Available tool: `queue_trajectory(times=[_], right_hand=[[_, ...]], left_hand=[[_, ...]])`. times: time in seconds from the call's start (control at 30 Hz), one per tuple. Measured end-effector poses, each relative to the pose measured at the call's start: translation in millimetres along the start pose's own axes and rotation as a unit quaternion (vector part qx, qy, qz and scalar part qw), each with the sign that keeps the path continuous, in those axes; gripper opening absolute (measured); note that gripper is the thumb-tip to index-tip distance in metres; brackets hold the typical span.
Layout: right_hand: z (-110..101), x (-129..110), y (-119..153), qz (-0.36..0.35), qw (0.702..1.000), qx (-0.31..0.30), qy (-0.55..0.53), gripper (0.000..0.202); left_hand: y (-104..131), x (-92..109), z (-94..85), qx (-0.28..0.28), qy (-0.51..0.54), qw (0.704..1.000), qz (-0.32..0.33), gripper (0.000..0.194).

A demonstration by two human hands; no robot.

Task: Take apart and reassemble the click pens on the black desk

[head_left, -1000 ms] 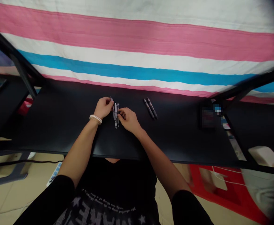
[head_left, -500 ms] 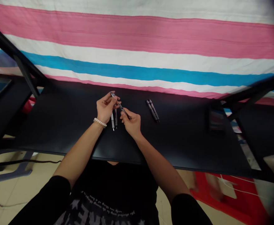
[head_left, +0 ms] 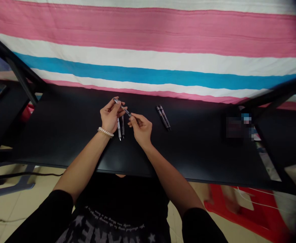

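My left hand (head_left: 110, 116), with a white bracelet at the wrist, pinches the upper left end of a slim pen (head_left: 122, 107). The fingers of my right hand (head_left: 141, 130) close on the pen's lower right end, so it slants between both hands above the black table (head_left: 188, 152). Beneath my left hand lie a white pen (head_left: 119, 131) and a dark pen (head_left: 123, 127), their upper parts hidden by the hand. Two dark patterned pens (head_left: 163, 118) rest side by side to the right of my right hand.
Behind the table hangs a striped pink, white and blue cloth (head_left: 148, 33). Black metal frame bars slope at both sides. A dark, partly blurred object (head_left: 233, 127) lies at the table's right end. Below the front edge at the right stands a red stool (head_left: 249, 216).
The whole view has shifted slightly. At the pen's lower end, my right hand has less of it covered, and the thick dark part beside the fingers no longer shows.
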State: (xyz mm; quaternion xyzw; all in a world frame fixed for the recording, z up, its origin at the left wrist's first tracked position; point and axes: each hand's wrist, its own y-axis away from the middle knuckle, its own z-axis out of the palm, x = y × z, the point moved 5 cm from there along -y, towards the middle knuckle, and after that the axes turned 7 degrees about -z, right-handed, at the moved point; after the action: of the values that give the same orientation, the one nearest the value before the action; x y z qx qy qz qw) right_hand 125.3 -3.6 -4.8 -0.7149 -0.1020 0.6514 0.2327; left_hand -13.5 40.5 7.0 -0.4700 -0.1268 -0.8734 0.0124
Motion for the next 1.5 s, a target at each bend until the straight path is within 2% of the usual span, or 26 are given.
queue_trajectory(times=[0.07, 0.2, 0.3, 0.43, 0.57, 0.67, 0.73, 0.97, 1.03, 1.17, 1.27, 1.37, 1.5], right_hand=[[-1, -1, 0, -0.007, 1.000, 0.011, -0.013, 0.016], [0, 3, 0, 0.034, 0.999, 0.012, -0.034, 0.021], [-1, 1, -1, 0.014, 1.000, 0.013, -0.020, 0.018], [-2, 4, 0, 0.058, 0.997, 0.012, -0.059, 0.024], [-11, -4, -1, 0.004, 0.999, 0.041, 0.017, 0.014], [-14, -5, -1, 0.006, 0.998, 0.037, 0.049, 0.015], [-13, -4, 0, 0.014, 0.998, 0.036, 0.054, 0.016], [-13, -8, 1, -0.024, 0.995, 0.059, 0.071, 0.013], [-13, -6, 1, -0.002, 0.996, 0.059, 0.068, 0.017], [-6, 7, 2, 0.113, 0.993, 0.013, 0.009, 0.036], [-5, 6, 0, 0.101, 0.995, 0.003, -0.015, 0.043], [-5, 4, 0, 0.098, 0.995, -0.023, -0.006, 0.035], [-9, 2, -1, 0.096, 0.995, -0.021, 0.021, 0.036]], left_hand=[[0, 0, -0.5, -0.001, 0.009, 1.000, -0.001, 0.035], [-1, 0, -1.2, -0.007, 0.015, 1.000, 0.004, 0.035], [-1, -2, -1.2, -0.005, 0.012, 1.000, 0.005, 0.037], [-4, -3, -4.9, -0.004, 0.010, 1.000, 0.007, 0.034], [-15, 3, -19.6, 0.025, 0.010, 0.999, 0.040, 0.026], [-19, 6, -25.7, 0.043, 0.008, 0.998, 0.046, 0.025], [-17, 4, -21.5, 0.030, 0.009, 0.999, 0.032, 0.027], [-2, -8, -2.7, -0.011, 0.017, 1.000, -0.009, 0.037], [-1, -8, -1.9, -0.018, 0.017, 1.000, -0.007, 0.037], [-2, -8, -4.0, -0.011, 0.013, 1.000, -0.011, 0.034], [-4, -6, -6.6, 0.000, 0.020, 1.000, -0.008, 0.031], [-6, -5, -7.7, 0.002, 0.022, 1.000, -0.002, 0.030], [-4, -3, -6.4, 0.000, 0.016, 1.000, -0.003, 0.031]])
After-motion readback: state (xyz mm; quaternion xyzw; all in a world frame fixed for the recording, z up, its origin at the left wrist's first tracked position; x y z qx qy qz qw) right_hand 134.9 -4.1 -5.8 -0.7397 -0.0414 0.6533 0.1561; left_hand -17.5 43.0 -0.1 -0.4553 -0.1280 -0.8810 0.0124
